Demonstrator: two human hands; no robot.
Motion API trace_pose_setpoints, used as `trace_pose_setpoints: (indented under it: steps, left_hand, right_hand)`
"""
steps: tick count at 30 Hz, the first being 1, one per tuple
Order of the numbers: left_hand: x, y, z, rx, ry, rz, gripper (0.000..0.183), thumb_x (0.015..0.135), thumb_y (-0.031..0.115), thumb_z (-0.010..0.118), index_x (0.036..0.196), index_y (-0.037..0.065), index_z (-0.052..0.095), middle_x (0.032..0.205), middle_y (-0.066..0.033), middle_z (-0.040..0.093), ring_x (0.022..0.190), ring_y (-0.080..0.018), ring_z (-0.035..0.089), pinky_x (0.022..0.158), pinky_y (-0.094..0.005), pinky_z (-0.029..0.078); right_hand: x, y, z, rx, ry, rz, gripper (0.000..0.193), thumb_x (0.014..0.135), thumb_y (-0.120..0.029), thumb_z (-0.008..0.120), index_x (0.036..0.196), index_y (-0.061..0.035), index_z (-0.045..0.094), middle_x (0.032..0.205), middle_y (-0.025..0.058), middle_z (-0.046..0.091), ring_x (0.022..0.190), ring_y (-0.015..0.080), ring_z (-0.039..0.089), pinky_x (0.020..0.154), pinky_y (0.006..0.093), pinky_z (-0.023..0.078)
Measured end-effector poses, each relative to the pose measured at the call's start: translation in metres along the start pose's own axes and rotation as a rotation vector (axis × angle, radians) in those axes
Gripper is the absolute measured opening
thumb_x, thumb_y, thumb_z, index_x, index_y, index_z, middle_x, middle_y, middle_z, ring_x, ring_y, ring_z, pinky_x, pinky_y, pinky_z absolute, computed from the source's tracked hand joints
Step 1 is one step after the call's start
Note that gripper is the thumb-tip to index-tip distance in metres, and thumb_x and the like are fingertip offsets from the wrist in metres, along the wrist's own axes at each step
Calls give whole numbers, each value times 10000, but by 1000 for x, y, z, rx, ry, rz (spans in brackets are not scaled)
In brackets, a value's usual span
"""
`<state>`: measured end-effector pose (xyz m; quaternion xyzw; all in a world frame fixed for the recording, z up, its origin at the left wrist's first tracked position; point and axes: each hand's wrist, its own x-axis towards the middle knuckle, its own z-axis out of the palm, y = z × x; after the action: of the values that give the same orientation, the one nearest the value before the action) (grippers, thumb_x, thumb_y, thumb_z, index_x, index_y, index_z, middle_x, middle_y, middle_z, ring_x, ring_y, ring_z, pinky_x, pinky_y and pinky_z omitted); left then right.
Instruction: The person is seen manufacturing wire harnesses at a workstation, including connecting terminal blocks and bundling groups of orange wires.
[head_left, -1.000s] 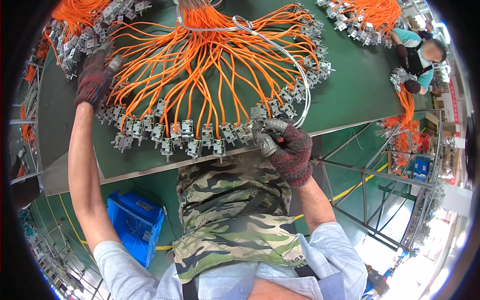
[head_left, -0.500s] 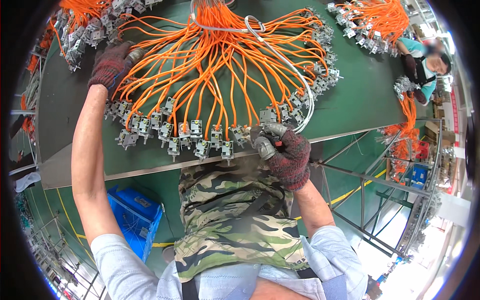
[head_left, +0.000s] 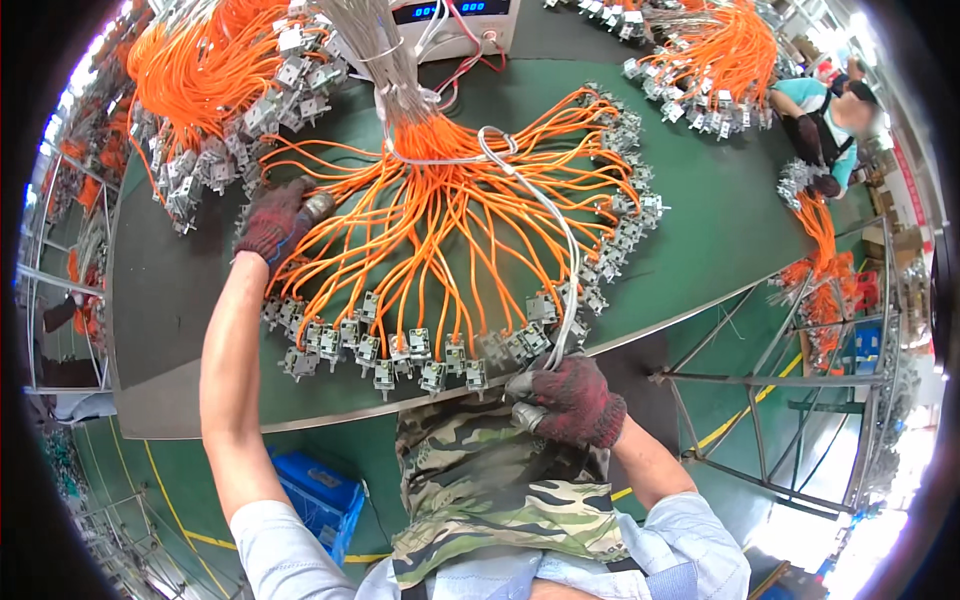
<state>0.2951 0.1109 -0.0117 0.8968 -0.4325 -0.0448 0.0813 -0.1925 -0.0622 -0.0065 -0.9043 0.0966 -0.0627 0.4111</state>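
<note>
A fan of orange wires (head_left: 440,215), tied together at the far end, spreads over the green table, with small grey metal switch-like parts (head_left: 432,377) on the wire ends. On the fan's left side, my left hand (head_left: 278,222) in a dark red glove with grey fingertips lies with curled fingers; what they grip is hidden. My right hand (head_left: 575,402), gloved alike, is closed at the table's front edge, just right of the nearest parts. A thin white cable (head_left: 556,215) loops down over the fan into its fingers; the cable's end is hidden.
A white device with a blue display (head_left: 470,25) stands behind the fan. More orange wire bundles lie at the far left (head_left: 205,90) and far right (head_left: 725,60). Another person (head_left: 825,125) is at the right. Below the table are a blue bin (head_left: 318,500) and a metal frame (head_left: 760,380).
The whole view has shifted, so the table sits lower and the display device now shows. My right hand has drawn slightly back from the parts toward me. My left hand stays at the fan's left.
</note>
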Motion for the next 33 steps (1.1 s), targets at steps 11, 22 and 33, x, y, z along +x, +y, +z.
trace_pose_setpoints:
  steps: [11, 22, 33]
  left_hand:
    - [49, 38, 6, 346, 268, 317, 770, 928, 621, 687, 1534, 172, 529, 1589, -185, 542, 1524, -398, 439, 1286, -574, 247]
    - [71, 79, 1, 191, -151, 164, 503, 1036, 517, 560, 1229, 85, 729, 1194, -214, 732, 1135, -428, 699, 998, -532, 550]
    - [64, 118, 20, 92, -168, -103, 471, 1013, 428, 569, 1137, 18, 765, 1155, -289, 740, 1124, -483, 700, 992, -553, 541]
  right_hand:
    - [11, -13, 17, -258, -128, 166, 367, 801, -409, 819, 1039, -141, 744, 853, 119, 736, 806, 360, 727, 697, 515, 566]
    - [9, -18, 9, -324, -17, 287, 358, 686, -301, 859, 978, -131, 742, 783, 98, 710, 744, 364, 705, 682, 478, 569]
    - [17, 4, -30, -213, 152, 269, 324, 621, -265, 840, 833, -107, 653, 732, 201, 632, 715, 452, 653, 642, 523, 515]
